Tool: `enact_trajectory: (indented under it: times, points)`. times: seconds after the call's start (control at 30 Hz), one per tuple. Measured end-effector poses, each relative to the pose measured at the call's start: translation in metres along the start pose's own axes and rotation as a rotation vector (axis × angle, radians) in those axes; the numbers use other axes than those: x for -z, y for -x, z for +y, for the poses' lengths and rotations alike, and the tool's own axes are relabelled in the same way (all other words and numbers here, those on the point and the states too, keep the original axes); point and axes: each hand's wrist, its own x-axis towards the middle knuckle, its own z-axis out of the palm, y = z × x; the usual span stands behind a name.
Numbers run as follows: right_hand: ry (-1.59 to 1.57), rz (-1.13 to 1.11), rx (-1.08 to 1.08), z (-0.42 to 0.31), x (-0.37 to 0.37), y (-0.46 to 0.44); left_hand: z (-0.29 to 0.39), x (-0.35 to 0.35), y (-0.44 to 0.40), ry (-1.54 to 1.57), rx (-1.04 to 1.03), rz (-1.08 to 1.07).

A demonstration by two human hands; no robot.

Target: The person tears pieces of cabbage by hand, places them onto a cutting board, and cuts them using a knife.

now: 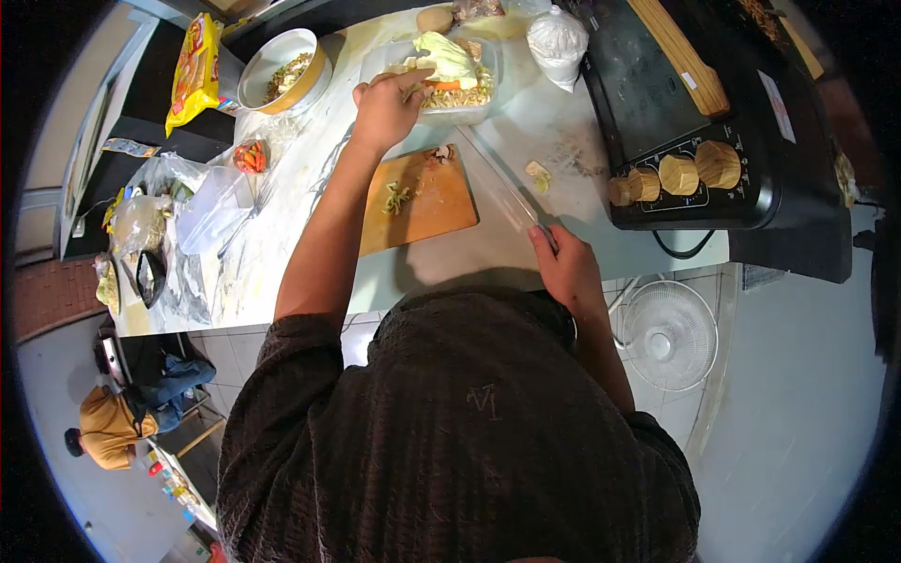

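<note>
My left hand (388,110) reaches over the near left side of a clear plastic container (460,116), fingers bent together beside the vegetables; what they pinch, if anything, is hidden. Inside lie pale green cabbage leaves (445,60), an orange carrot (443,85) and chopped pieces. My right hand (571,270) is closed around the handle of a knife (511,192), its long blade slanting up and left beside the cutting board (434,205). Small green slices (395,198) rest on the board, with brownish scraps (441,155) near its far edge.
A black cooking appliance with wooden knobs (678,174) stands at the right. A vegetable scrap (538,175) and a bag of white powder (557,47) lie nearer the middle. On the left are a bowl (319,80), red chillies (251,157) and plastic bags (141,223). A person (117,422) sits behind.
</note>
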Motion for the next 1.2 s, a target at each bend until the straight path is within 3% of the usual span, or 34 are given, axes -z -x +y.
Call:
enact_trajectory:
  times: [0.07, 0.17, 0.23, 0.4, 0.5, 0.57, 0.7, 0.9, 1.2]
  points:
    - [0.013, -0.011, -0.013, 0.001, -0.001, -0.001, 0.001, 0.002, 0.003, -0.081, -0.043, 0.055]
    - [-0.003, -0.012, 0.020, 0.001, -0.001, -0.002, 0.003, 0.016, 0.004, 0.048, 0.006, 0.081]
    - [0.010, -0.029, -0.004, -0.004, 0.001, -0.001, 0.006, 0.027, 0.008, 0.040, 0.192, 0.026]
    - [0.025, -0.037, -0.007, -0.001, -0.004, -0.003, 0.001, 0.044, 0.045, 0.099, 0.241, 0.093]
    - [0.045, -0.078, -0.026, -0.001, -0.003, -0.006, -0.004, 0.056, 0.082, -0.053, 0.293, -0.067]
    - [0.064, -0.122, -0.041, -0.001, -0.004, -0.009, 0.003, 0.067, 0.099, -0.129, 0.248, -0.327]
    - [0.081, -0.116, -0.017, -0.003, -0.008, -0.011, -0.001, 0.061, 0.120, -0.163, 0.129, -0.445]
    - [0.077, -0.118, -0.013, 0.000, -0.008, -0.012, -0.006, 0.045, 0.129, -0.177, 0.161, -0.306]
    - [0.084, -0.143, -0.031, -0.002, -0.009, -0.014, 0.005, 0.046, 0.142, -0.062, 0.311, -0.288]
